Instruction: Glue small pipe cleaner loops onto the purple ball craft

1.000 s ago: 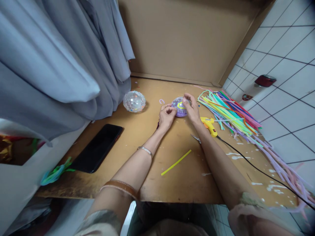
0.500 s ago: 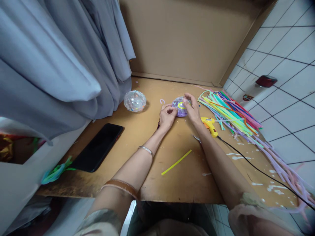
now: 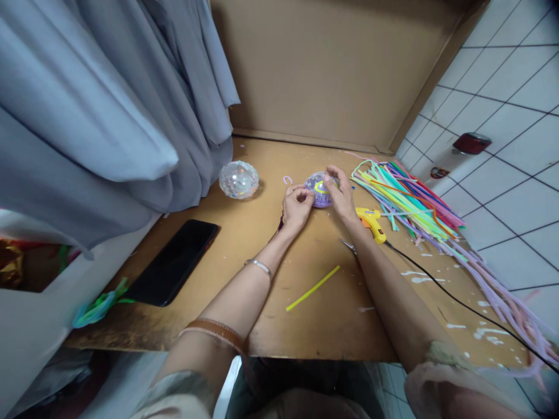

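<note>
A small purple, see-through ball [image 3: 322, 199] with a yellow loop on its front rests on the table between my hands. My left hand [image 3: 297, 205] is closed in a pinch at the ball's left side; anything finer between thumb and finger is too small to tell. My right hand [image 3: 342, 193] curves round the ball's right side, its thumb and fingers against the upper part. A pale pink hook-shaped piece [image 3: 287, 180] lies just beyond my left hand. Nearer to me is a yellow chenille stem [image 3: 312, 288], lying flat.
A clear bumpy ball [image 3: 239, 180] sits at the left back. The black phone [image 3: 177, 262] lies left. At the right are a yellow glue gun [image 3: 371, 223] with its cord, scissors [image 3: 348, 245] partly under my forearm, and coloured chenille stems [image 3: 406, 201]. Grey cloth [image 3: 174, 105] hangs at the left.
</note>
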`<state>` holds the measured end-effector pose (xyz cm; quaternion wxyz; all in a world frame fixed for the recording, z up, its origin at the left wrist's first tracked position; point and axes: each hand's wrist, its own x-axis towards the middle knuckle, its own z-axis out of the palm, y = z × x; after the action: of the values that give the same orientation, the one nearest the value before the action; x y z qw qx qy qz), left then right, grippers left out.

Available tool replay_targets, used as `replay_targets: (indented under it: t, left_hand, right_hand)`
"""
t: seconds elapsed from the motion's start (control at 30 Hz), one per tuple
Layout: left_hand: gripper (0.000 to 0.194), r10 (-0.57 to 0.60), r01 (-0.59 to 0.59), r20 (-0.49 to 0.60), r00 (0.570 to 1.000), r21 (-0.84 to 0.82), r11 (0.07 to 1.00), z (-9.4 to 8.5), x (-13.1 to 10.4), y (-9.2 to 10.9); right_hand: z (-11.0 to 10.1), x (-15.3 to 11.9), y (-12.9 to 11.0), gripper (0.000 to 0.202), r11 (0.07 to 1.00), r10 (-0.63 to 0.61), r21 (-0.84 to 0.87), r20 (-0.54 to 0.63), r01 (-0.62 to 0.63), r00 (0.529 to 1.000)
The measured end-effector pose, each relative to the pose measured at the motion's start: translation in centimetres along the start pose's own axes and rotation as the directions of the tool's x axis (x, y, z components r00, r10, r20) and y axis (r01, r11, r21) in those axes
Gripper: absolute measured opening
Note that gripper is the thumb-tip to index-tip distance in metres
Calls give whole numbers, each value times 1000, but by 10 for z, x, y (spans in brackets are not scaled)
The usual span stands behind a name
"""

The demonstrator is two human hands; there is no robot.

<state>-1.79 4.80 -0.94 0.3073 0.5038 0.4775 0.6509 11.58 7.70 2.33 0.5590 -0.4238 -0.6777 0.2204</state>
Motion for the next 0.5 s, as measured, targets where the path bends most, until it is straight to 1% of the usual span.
replay_targets:
  t: [0.2, 0.37, 0.5]
  left_hand:
    - [8, -3, 3, -12, 1000, -10, 1000, 1, 0, 1]
    - [4, -20, 20, 2, 1000, -42, 999, 1, -1, 1]
    - [5, -20, 21, 12, 1000, -65, 998, 1, -1, -3]
  right_hand:
    - [1, 0, 1, 60, 1000, -6, 3, -7, 6, 1000]
    - [0, 0, 1, 59, 1000, 4, 6, -6, -4, 1000]
    - [0, 0, -2, 62, 1000, 4, 5, -10, -4, 1000]
